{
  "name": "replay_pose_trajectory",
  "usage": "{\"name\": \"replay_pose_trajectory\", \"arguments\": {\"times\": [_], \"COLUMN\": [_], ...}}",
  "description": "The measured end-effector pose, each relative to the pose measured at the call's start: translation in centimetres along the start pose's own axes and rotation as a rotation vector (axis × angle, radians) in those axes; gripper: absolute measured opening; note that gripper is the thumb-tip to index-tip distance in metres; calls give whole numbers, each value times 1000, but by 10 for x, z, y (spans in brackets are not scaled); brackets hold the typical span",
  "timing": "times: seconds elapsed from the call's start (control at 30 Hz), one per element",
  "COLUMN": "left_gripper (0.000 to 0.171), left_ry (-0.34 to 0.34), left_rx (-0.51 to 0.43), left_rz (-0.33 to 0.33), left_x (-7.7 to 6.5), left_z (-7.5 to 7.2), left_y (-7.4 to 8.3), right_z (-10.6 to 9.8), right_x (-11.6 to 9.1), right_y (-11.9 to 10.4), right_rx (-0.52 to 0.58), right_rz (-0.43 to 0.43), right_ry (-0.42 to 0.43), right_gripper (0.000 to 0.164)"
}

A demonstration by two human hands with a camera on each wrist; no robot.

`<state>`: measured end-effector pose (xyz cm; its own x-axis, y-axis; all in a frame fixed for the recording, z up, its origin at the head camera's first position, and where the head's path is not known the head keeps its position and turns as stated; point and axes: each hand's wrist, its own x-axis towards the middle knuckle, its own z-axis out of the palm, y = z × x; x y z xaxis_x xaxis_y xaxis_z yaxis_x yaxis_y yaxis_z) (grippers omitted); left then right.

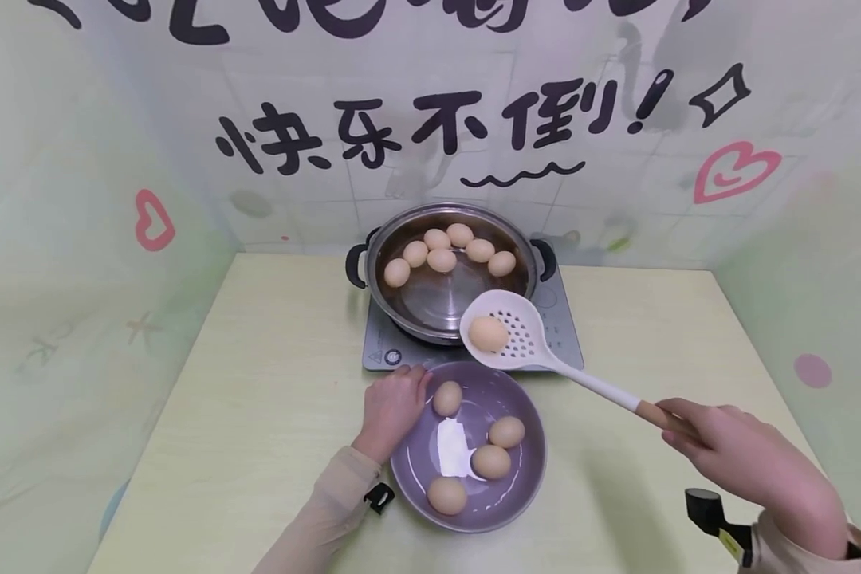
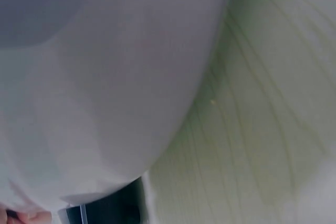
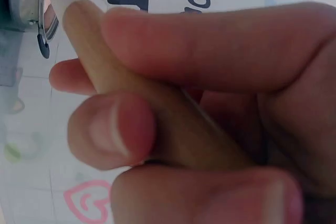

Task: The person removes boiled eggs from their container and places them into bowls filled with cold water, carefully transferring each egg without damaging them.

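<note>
My right hand grips the wooden handle of a white slotted skimmer. In the skimmer's perforated head lies one egg, between the pot's front rim and the bowl's back rim in the head view. My left hand holds the upper left rim of a purple bowl; the bowl's outer wall fills much of the left wrist view. Several eggs lie inside the bowl, one egg near its front. A steel pot behind holds water and several eggs, bunched toward its back.
Under the pot is a flat grey cooktop. The pot's black side handles stick out left and right. A pale wood-look table carries everything, with printed panels at the back and both sides.
</note>
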<state>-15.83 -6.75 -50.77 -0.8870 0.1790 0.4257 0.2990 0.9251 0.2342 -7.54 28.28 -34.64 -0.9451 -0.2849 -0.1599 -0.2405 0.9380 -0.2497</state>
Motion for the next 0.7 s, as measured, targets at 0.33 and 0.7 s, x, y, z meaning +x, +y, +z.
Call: {"name": "replay_pose_trajectory", "arguments": {"times": [0.33,0.7], "left_gripper": [19,20], "left_ry": [-6,3], "left_rx": [1,3], "left_rz": [0,6], "left_x": [1,1], "left_z": [0,1], "left_y": [1,0], "right_z": [15,31], "right_x": [-30,-41], "right_y": [17,23], "right_rx": [38,89], "right_rz": [28,-32], "right_ry": [-32,-47], "right_gripper": [30,31]}}
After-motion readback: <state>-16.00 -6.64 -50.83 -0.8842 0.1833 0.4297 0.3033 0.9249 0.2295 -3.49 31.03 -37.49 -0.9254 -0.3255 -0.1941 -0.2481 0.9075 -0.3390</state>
